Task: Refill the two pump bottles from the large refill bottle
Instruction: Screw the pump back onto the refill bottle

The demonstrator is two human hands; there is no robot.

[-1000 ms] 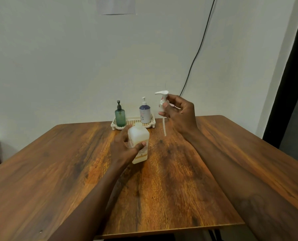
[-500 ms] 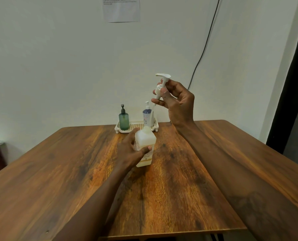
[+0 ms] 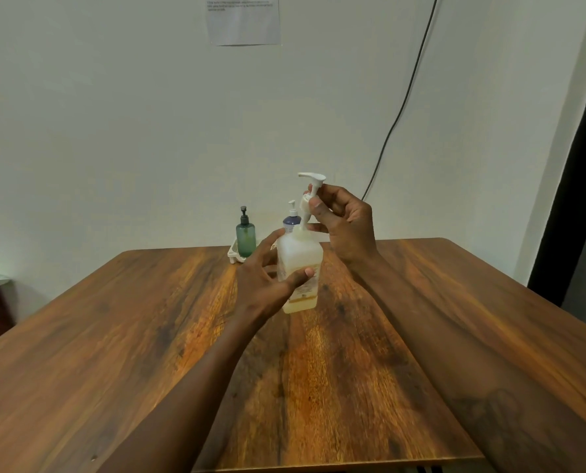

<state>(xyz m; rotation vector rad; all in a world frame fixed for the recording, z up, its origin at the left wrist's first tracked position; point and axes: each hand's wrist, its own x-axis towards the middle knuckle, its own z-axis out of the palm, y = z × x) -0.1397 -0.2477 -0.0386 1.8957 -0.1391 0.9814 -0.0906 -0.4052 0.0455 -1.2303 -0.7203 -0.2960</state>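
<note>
Hands are sharing the job: left hand [image 3: 264, 279] is gripping the large refill bottle [image 3: 302, 254] upright, right hand [image 3: 348, 223] just above is pinching its tilted pump [image 3: 312, 181], tube in the neck. Keeping that tube vertical is looking wise. Green pump bottle [image 3: 246, 238] and blue pump bottle [image 3: 292, 220] are standing beyond both hands.

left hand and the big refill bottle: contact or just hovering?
Touching. The head view shows the left hand holding the refill bottle: the thumb lies across its front face and the fingers curl round its left side, with no gap visible.
</note>
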